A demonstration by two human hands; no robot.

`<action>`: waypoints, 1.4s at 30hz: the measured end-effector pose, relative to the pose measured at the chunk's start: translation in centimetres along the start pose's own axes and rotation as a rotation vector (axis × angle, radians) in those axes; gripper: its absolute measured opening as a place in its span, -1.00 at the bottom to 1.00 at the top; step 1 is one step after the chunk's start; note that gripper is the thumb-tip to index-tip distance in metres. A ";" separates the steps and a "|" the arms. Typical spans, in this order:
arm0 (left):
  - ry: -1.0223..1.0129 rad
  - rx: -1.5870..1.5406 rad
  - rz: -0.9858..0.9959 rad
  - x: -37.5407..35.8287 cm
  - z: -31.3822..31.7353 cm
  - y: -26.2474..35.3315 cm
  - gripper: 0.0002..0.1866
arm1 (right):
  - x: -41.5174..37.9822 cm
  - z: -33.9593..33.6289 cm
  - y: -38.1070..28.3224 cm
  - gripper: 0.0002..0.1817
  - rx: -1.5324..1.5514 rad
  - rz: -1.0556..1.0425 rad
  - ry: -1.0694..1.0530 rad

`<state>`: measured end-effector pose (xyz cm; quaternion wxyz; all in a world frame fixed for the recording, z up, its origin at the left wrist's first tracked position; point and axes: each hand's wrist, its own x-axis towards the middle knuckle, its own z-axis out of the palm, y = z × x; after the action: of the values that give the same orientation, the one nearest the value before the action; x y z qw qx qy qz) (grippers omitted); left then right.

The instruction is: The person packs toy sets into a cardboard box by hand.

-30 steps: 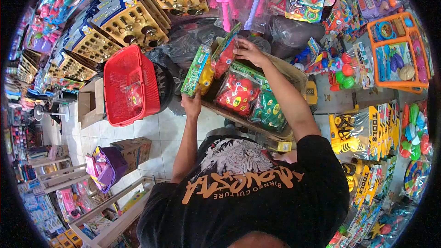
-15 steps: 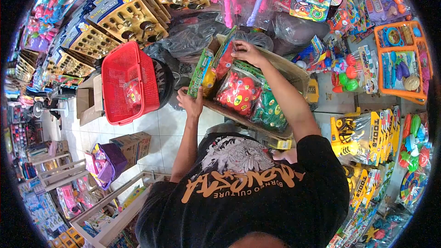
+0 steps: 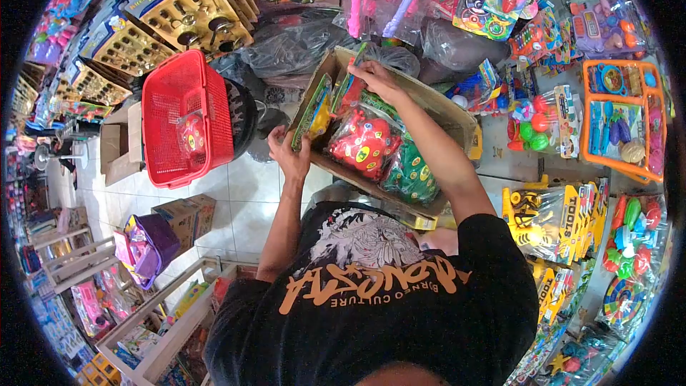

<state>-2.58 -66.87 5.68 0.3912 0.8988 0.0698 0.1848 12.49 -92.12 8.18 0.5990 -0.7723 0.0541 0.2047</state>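
An open cardboard box (image 3: 457,121) in front of me holds bagged toys, among them a red spotted pack (image 3: 364,144) and a green spotted pack (image 3: 412,175). At its left end, my left hand (image 3: 291,156) pinches the lower edge of a yellow toy pack (image 3: 314,116) with a green header card, which stands on edge. My right hand (image 3: 376,80) reaches over the box, fingers closed on the top of another red toy pack (image 3: 348,91) with a green card. That pack is tilted against the box's far wall, and its lower part is hidden.
Left of the box, a red plastic basket (image 3: 153,114) with one red pack (image 3: 191,134) inside rests on a dark stool (image 3: 241,111). Hanging kitchen play sets (image 3: 189,11) line the far left. Tool toy packs (image 3: 547,218) hang at right. A purple basket (image 3: 158,246) stands lower left.
The view has shifted slightly, moving the red basket left in the frame. The yellow pack is turned more edge-on. Both hands stay at their packs.
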 end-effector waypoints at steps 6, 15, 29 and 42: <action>-0.046 0.046 0.041 0.1 -0.3 -0.8 -0.72 | 1.6 1.4 0.3 -0.33 -0.025 -0.017 0.092; -0.273 0.242 -0.057 1.1 -1.7 -0.3 -0.69 | 0.4 2.5 -3.0 -0.31 -0.201 0.008 0.071; -0.392 0.405 -0.094 1.7 -1.4 0.4 -0.73 | 1.1 2.8 -1.1 -0.23 -0.308 0.085 0.041; -0.444 0.348 -0.064 2.4 -1.5 0.2 -0.73 | 1.2 3.5 0.0 0.06 -0.397 0.152 0.050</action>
<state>-0.95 -65.33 7.44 0.2422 0.9683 0.0412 -0.0439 12.73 -88.57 7.00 0.4165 -0.8736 0.0855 0.2366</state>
